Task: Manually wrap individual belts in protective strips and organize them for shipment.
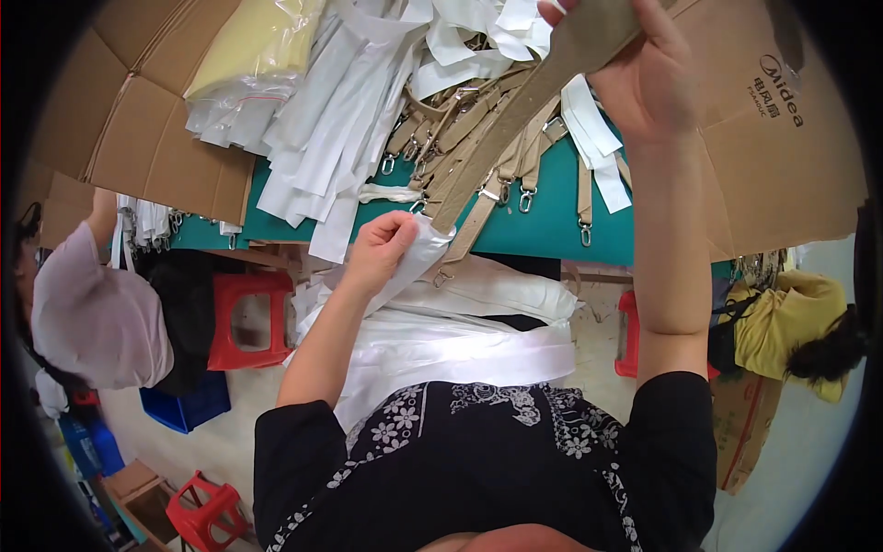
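My right hand [644,78] is raised at the top of the view, gripping the upper end of a tan webbing strap [520,120] that runs down and to the left. My left hand [382,247] pinches the white plastic sleeve [418,258] around the strap's lower end, where a metal ring [442,276] shows. More white plastic sleeves [460,345] lie across my lap. A pile of tan straps with metal clips [478,156] rests on the green table [552,230].
White strips [322,129] and a clear bag of yellow material [253,60] lie beside cardboard sheets [147,129]. Red stools [244,317] stand on the floor. One person in pink [97,317] works at left, another in yellow [791,322] at right.
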`<state>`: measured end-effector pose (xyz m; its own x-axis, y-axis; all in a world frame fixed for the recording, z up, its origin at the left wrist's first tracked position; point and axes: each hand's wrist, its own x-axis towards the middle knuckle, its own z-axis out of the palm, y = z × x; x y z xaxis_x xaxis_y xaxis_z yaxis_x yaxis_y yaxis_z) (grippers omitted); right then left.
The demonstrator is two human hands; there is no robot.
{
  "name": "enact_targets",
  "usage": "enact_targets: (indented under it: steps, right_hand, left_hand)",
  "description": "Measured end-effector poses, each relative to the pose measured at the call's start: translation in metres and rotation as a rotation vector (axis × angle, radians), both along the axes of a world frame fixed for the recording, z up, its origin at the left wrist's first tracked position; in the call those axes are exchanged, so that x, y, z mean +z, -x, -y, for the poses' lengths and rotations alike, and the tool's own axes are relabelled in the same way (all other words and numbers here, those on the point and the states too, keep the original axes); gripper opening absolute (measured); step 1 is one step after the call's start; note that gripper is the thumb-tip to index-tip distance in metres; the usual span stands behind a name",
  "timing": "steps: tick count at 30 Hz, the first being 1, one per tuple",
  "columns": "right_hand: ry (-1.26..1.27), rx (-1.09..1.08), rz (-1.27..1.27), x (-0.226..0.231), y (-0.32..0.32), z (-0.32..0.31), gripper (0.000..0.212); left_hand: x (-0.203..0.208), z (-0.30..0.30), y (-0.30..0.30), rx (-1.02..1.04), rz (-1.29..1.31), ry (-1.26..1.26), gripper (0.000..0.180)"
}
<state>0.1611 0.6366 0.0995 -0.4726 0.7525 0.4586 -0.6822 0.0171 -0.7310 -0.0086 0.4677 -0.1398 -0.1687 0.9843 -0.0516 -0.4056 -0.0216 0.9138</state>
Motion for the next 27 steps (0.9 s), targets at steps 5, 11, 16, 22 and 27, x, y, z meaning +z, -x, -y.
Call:
enact_targets:
  steps: [5, 11, 16, 22, 27]
  right_hand:
    - [0.168, 0.016, -0.053, 0.007, -0.005, 0.008, 0.021]
    - [0.323, 0.477, -0.24, 0.057, 0.006, 0.026, 0.027]
    - [0.111, 0.221, -0.119, 0.074, 0.036, 0.057, 0.022]
    - [0.091, 0.379, -0.254, 0.082, 0.045, 0.031, 0.02]
    - [0.148, 0.28, -0.116, 0.061, 0.047, 0.057, 0.02]
  left_hand:
    - [0.019, -0.007, -0.002, 0.052, -0.045, -0.038, 0.014]
    - [0.104, -0.003, 0.047, 0.347, -0.344, -0.194, 0.018]
    - [0.174, 0.031, 0.077, 0.3, -0.4, -0.543, 0.019]
    - [0.208, 0.061, 0.099, 0.398, -0.722, -0.427, 0.014]
    - [0.284, 0.145, 0.101, 0.4, -0.999, -0.299, 0.012]
